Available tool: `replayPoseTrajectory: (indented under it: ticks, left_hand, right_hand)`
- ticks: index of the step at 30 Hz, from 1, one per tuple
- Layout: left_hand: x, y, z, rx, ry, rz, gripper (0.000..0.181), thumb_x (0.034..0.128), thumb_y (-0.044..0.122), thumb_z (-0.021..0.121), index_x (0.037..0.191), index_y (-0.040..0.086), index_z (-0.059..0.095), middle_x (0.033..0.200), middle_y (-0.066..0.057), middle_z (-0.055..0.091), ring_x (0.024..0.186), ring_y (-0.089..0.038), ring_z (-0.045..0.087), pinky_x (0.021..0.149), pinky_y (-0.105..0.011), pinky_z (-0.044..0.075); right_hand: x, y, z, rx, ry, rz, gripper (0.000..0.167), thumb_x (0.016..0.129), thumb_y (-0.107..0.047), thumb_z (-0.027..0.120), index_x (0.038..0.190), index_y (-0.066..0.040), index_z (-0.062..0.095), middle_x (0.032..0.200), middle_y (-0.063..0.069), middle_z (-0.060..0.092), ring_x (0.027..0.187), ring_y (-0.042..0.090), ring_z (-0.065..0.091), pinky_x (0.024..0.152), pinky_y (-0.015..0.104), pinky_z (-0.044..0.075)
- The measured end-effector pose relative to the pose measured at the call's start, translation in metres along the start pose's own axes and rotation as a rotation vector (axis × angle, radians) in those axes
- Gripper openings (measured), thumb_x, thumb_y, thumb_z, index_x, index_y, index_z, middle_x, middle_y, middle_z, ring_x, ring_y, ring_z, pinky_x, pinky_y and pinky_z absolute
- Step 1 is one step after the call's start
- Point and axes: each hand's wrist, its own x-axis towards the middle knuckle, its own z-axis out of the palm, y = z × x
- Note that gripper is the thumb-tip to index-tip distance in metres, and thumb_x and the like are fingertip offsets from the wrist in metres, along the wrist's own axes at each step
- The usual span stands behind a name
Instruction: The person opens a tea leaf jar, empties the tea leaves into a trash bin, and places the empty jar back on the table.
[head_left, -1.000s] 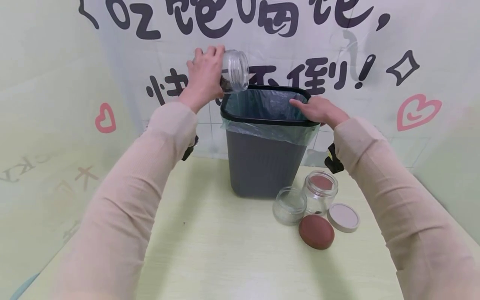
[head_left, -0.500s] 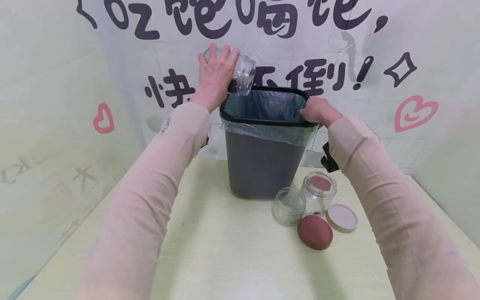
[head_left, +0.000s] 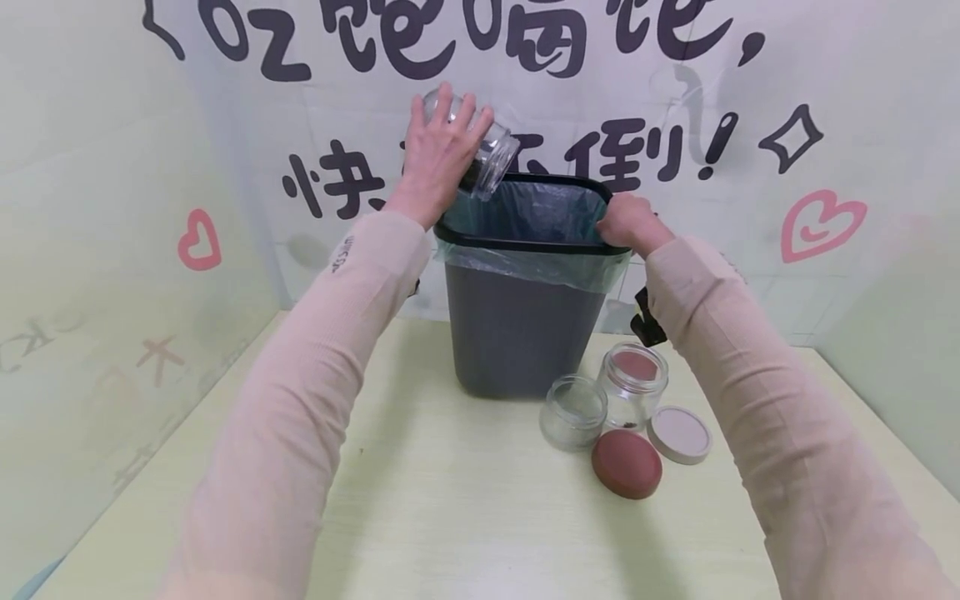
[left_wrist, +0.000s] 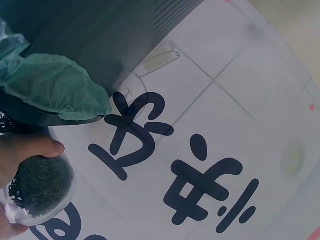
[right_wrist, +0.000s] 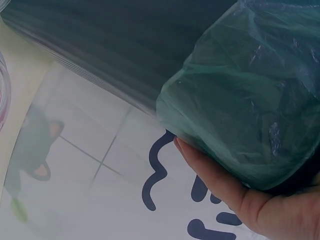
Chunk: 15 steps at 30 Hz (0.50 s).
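My left hand [head_left: 441, 158] grips a clear glass jar [head_left: 498, 157], tipped with its mouth downward over the left rim of a dark grey trash can [head_left: 517, 329]. Dark shredded dried leaves, like loose tea, [left_wrist: 42, 182] show through the jar's glass in the left wrist view. A thin greenish bag [head_left: 536, 267] lines the can and folds over its black rim. On the can's right edge, my right hand [head_left: 628, 222] grips the rim. The right wrist view shows a finger lying along the outside below the rim, beside the bag [right_wrist: 240, 105].
Right of the can's base stand a lidless glass jar [head_left: 632, 404] with a few dark bits inside and a low glass jar [head_left: 566, 429]. A red lid [head_left: 627, 464] and a pale lid [head_left: 679, 434] lie before them. A printed curtain [head_left: 360, 275] hangs behind.
The left hand has moved right and tilted the jar more steeply, mouth lower over the can. The right thumb, raised a second ago, has come down onto the rim.
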Motion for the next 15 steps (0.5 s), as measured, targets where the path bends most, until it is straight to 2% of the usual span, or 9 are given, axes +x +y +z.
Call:
replayPoseTrajectory:
  ticks: [3, 7, 10, 15]
  left_hand:
    - [0.001, 0.000, -0.001, 0.034, 0.025, 0.017, 0.072, 0.0687, -0.002, 0.064, 0.132, 0.012, 0.031, 0.136, -0.015, 0.032, 0.127, -0.035, 0.024, 0.099, -0.052, 0.025]
    - [0.002, 0.000, -0.001, 0.082, 0.070, 0.041, 0.071, 0.0690, -0.002, 0.064, 0.130, 0.013, 0.032, 0.135, -0.013, 0.032, 0.127, -0.034, 0.024, 0.098, -0.051, 0.026]
    - [0.003, 0.000, -0.002, 0.104, 0.111, 0.061, 0.068, 0.0702, -0.002, 0.063, 0.129, 0.014, 0.034, 0.135, -0.012, 0.034, 0.127, -0.033, 0.025, 0.098, -0.050, 0.026]
    - [0.003, 0.001, -0.004, 0.140, 0.162, 0.093, 0.065, 0.0719, -0.003, 0.062, 0.129, 0.016, 0.037, 0.135, -0.010, 0.035, 0.128, -0.030, 0.026, 0.101, -0.049, 0.025]
  right_hand:
    - [0.016, 0.008, 0.010, 0.009, -0.003, 0.013, 0.033, 0.078, -0.037, 0.049, 0.077, -0.005, 0.057, 0.093, 0.017, 0.056, 0.078, 0.031, 0.054, 0.072, 0.048, 0.041]
    - [0.023, 0.012, 0.016, 0.024, 0.009, 0.033, 0.035, 0.078, -0.040, 0.049, 0.079, -0.006, 0.056, 0.095, 0.016, 0.056, 0.080, 0.030, 0.054, 0.075, 0.050, 0.040]
    - [0.022, 0.012, 0.016, 0.028, 0.015, 0.035, 0.036, 0.079, -0.042, 0.048, 0.080, -0.006, 0.056, 0.096, 0.016, 0.056, 0.081, 0.031, 0.053, 0.077, 0.051, 0.039]
    - [0.009, 0.004, 0.010, 0.028, 0.013, 0.024, 0.035, 0.080, -0.040, 0.047, 0.079, -0.006, 0.055, 0.094, 0.016, 0.055, 0.081, 0.030, 0.053, 0.077, 0.050, 0.039]
